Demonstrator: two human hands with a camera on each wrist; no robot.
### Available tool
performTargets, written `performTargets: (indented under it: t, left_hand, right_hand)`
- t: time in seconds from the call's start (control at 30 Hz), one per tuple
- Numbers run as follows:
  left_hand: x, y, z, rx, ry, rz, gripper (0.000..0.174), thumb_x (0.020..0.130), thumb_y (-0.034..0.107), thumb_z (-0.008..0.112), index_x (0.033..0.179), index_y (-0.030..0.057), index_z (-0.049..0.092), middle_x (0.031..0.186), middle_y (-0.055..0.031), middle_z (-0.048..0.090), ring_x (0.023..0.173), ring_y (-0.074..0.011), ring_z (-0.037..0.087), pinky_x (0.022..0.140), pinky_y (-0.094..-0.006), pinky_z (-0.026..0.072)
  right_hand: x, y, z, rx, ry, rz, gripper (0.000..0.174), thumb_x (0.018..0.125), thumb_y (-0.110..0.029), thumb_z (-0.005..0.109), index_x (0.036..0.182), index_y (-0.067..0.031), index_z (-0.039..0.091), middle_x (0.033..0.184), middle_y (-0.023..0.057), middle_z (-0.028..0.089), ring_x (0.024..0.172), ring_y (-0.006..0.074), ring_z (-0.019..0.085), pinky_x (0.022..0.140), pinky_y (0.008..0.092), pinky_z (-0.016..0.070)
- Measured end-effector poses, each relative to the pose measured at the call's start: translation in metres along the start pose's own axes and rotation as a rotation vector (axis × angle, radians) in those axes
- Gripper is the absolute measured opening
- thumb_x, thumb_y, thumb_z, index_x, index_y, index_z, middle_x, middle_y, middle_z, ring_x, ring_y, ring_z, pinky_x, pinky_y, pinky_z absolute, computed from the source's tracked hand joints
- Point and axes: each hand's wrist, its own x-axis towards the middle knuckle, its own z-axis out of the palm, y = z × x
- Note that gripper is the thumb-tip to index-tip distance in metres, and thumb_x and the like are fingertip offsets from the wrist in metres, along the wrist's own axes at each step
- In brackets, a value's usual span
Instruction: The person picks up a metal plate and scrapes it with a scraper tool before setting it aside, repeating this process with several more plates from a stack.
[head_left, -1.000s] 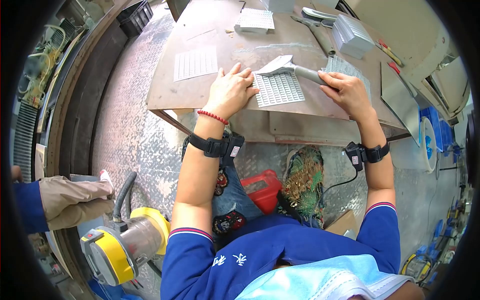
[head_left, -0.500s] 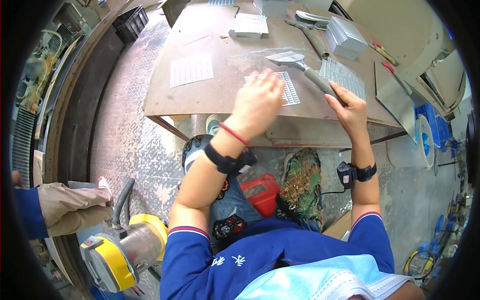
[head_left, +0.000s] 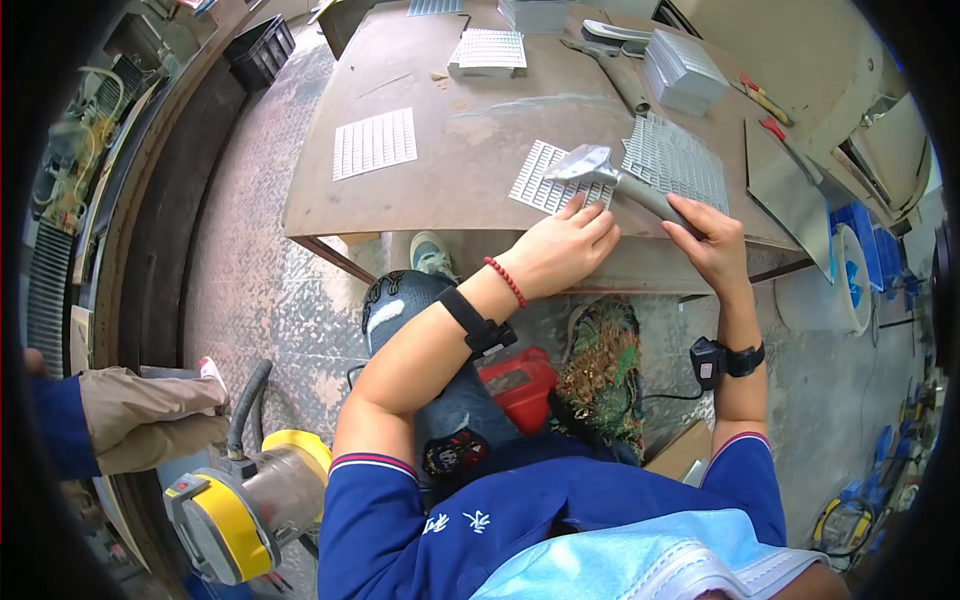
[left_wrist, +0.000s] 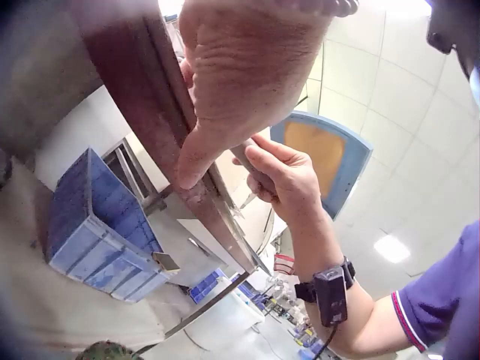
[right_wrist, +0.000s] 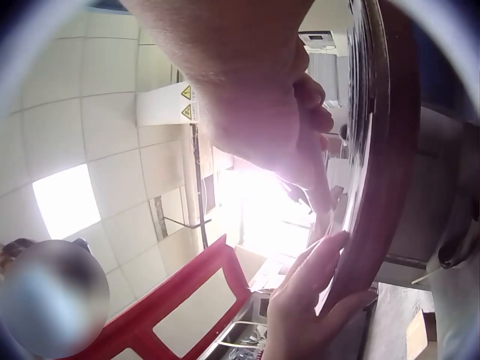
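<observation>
My right hand grips the grey handle of a wide-bladed scraper above the table's near edge. Its blade overlaps a pale sheet with rows of small slots. My left hand, fingers extended, lies at that sheet's near edge, with the fingertips right below the blade. In the left wrist view the left thumb hangs against the table's side, and the right hand holds the handle beyond it. Several more slotted sheets lie just right of the scraper.
One slotted sheet lies at the table's left. Farther back are a small stack of sheets, a taller stack, a brush and another long-handled tool. A yellow-and-steel vacuum cleaner stands on the floor at left.
My left hand has lifted off the sheet's left side and moved right to its near edge. The sheet has turned slightly. The scraper swung up off it, then came back over it.
</observation>
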Motion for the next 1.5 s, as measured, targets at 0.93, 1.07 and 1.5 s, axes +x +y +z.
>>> performTargets:
  t: [0.93,1.07,1.5]
  left_hand:
    - [0.0,0.01,0.007,-0.024,0.036,-0.021,0.045,0.083,0.01,0.056,0.125,-0.0063,0.052,0.125,-0.0186,0.055,0.127,-0.033,0.051,0.111,-0.0448,0.0384]
    - [0.0,0.01,0.005,-0.044,0.024,-0.03,0.045,0.082,0.009,0.056,0.125,-0.0069,0.052,0.125,-0.0189,0.054,0.127,-0.0337,0.05,0.112,-0.0446,0.0376]
    - [0.0,0.009,0.004,-0.069,-0.008,-0.051,0.049,0.081,0.008,0.057,0.127,-0.008,0.05,0.127,-0.0192,0.053,0.13,-0.0345,0.047,0.114,-0.0443,0.035]
  right_hand:
    - [0.039,0.016,0.002,-0.102,-0.189,-0.382,0.036,0.076,-0.013,0.078,0.111,-0.0098,0.071,0.101,0.0105,0.071,0.082,0.0274,0.069,0.071,0.033,0.0558]
    - [0.045,0.008,-0.003,-0.135,-0.234,-0.375,0.036,0.077,-0.014,0.076,0.113,-0.0105,0.07,0.101,0.0093,0.071,0.08,0.0268,0.069,0.069,0.0331,0.0555]
    - [0.051,-0.007,0.02,-0.181,-0.17,-0.331,0.033,0.079,-0.018,0.075,0.112,-0.0122,0.071,0.099,0.0061,0.072,0.073,0.0246,0.068,0.064,0.0324,0.0546]
